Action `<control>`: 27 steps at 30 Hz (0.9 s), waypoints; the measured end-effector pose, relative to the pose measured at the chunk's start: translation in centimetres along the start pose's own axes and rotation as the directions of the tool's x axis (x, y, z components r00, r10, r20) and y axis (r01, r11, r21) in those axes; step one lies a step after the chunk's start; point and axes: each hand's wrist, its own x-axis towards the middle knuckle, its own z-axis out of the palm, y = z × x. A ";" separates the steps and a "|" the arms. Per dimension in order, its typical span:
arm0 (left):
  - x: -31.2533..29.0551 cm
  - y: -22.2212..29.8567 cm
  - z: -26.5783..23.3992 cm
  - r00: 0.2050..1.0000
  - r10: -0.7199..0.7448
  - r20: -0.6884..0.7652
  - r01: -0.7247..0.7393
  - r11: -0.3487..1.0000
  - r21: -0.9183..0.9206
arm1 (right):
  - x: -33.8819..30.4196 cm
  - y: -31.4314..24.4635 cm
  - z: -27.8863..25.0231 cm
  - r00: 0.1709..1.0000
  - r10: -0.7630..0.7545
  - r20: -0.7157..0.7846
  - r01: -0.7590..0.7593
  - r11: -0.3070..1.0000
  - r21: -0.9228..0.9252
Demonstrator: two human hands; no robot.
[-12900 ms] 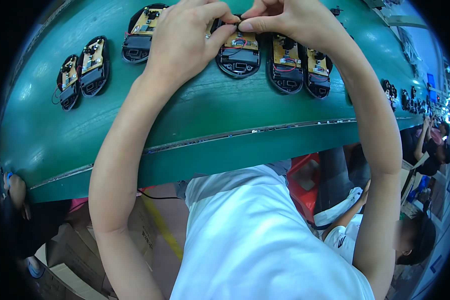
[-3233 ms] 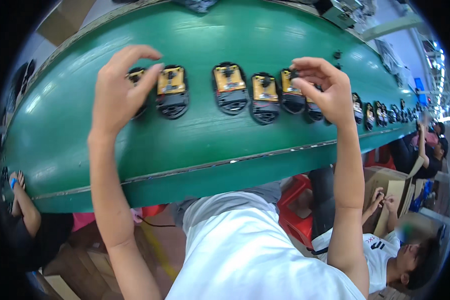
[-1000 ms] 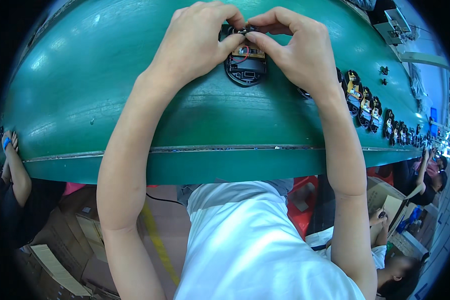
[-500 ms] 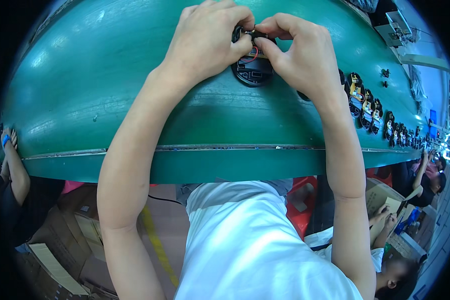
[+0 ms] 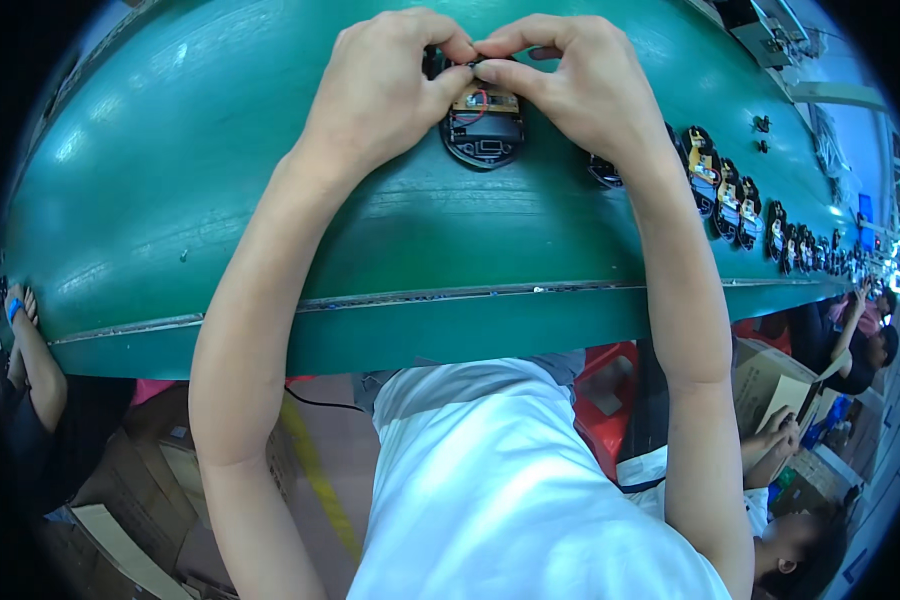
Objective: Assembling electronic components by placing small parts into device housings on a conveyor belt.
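An opened black oval device, seemingly the lower half of a computer mouse point(image 5: 485, 135), lies on the green bench. A tan circuit board and a thin red wire show inside it. My left hand point(image 5: 385, 85) is closed over its far left edge, thumb and fingers pinched there. From the other side my right hand point(image 5: 580, 80) pinches at the same far end, its fingertips meeting those of the left. Whatever small part sits between the right fingertips is hidden. Just left of my right wrist, another black mouse half point(image 5: 603, 171) is partly covered by my forearm.
A row of similar opened mice point(image 5: 727, 195) runs away along the right side of the green bench point(image 5: 270, 200). Two small black parts point(image 5: 762, 134) lie beyond them. Other people sit along the bench on both sides. Cardboard boxes point(image 5: 135, 500) and a red stool point(image 5: 607, 400) are below.
Both hands and the opened mouse appear slightly further left in view. My fingertips have drawn closer together at the mouse's far end, and more of its circuit board shows.
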 end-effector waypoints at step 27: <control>-1.0 0.9 -2.3 0.956 0.253 -0.148 -0.214 0.948 0.234 | -3.8 5.3 -9.6 0.952 0.062 -0.299 -0.082 0.995 -0.055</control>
